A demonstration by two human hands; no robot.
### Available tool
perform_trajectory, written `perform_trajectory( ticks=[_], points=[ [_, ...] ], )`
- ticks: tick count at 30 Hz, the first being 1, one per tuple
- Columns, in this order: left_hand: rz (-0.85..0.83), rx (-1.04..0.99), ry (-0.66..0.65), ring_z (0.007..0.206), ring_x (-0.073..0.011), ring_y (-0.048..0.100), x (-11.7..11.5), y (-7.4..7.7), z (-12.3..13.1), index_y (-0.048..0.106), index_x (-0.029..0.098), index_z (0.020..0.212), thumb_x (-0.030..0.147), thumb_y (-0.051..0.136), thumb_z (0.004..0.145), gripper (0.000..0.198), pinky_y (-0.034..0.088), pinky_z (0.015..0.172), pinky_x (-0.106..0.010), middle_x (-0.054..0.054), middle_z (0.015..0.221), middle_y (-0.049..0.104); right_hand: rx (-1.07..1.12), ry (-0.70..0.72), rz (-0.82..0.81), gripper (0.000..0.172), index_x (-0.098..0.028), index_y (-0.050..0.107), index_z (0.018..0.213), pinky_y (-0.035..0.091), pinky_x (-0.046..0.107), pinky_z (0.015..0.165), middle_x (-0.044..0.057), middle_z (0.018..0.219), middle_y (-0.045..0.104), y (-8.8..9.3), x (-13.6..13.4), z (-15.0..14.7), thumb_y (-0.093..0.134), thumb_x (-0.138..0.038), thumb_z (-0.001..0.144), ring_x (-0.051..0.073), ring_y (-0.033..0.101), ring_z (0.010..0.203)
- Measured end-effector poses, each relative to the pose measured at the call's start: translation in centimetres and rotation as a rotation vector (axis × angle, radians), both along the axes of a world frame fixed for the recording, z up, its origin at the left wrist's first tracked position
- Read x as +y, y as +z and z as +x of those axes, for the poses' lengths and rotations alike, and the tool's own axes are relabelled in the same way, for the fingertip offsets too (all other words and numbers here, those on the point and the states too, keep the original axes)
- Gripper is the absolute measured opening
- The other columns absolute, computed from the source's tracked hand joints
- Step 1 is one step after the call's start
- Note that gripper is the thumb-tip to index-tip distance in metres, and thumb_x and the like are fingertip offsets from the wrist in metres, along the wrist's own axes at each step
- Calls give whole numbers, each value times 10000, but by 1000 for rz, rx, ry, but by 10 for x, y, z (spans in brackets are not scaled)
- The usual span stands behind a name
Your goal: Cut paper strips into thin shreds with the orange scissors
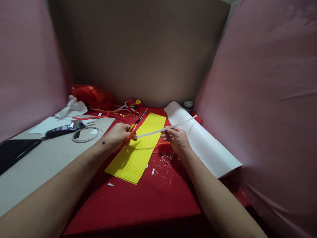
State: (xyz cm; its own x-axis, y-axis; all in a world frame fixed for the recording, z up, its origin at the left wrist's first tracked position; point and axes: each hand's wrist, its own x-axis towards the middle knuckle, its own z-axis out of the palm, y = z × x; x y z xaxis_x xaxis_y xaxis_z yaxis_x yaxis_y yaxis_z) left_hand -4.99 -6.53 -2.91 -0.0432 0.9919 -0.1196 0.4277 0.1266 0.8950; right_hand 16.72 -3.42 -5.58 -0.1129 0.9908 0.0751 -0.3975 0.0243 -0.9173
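Observation:
My left hand (pixel 118 135) is closed around the orange handles of a pair of scissors (pixel 135 125), whose dark blades point up and to the right. My right hand (pixel 176 138) pinches a long thin white paper strip (pixel 168 127) that runs from the scissors up to the right. Both hands hover over a yellow corrugated sheet (pixel 136 152) lying on a red cloth (pixel 148 198).
A large white sheet (pixel 205 142) curls at the right. At the left lie a grey board (pixel 37 162) with a dark glue tube (pixel 64 129), a ring of tape (pixel 85 134) and a black tablet (pixel 15 150). A red plastic bag (pixel 92 96) and paper scraps sit at the back.

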Motion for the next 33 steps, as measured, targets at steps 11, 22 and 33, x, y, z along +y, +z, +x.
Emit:
perform_trajectory(
  ticks=[11,22,33],
  points=[
    [1,-71,27,363,-74,380,10,-10,-9,591,169,584,236,674,507,132,258,391,-211,29,422,469,-1,-84,30,107,-131,569,727,486,242,474,40,622,659,-7,10,9,627,-145,639,133,620,518],
    [-16,-90,89,395,-90,425,13,-12,-13,582,155,619,233,703,445,226,296,405,-222,28,443,492,72,-149,49,115,-117,564,708,475,201,430,15,553,639,-7,13,9,636,-121,618,127,623,488],
    [183,-17,33,425,-77,399,14,-15,-11,568,145,648,255,654,507,199,269,411,-212,48,485,502,-363,302,-184,224,-108,589,684,366,214,324,72,543,630,3,-5,5,561,-322,742,126,545,372]
  ],
)
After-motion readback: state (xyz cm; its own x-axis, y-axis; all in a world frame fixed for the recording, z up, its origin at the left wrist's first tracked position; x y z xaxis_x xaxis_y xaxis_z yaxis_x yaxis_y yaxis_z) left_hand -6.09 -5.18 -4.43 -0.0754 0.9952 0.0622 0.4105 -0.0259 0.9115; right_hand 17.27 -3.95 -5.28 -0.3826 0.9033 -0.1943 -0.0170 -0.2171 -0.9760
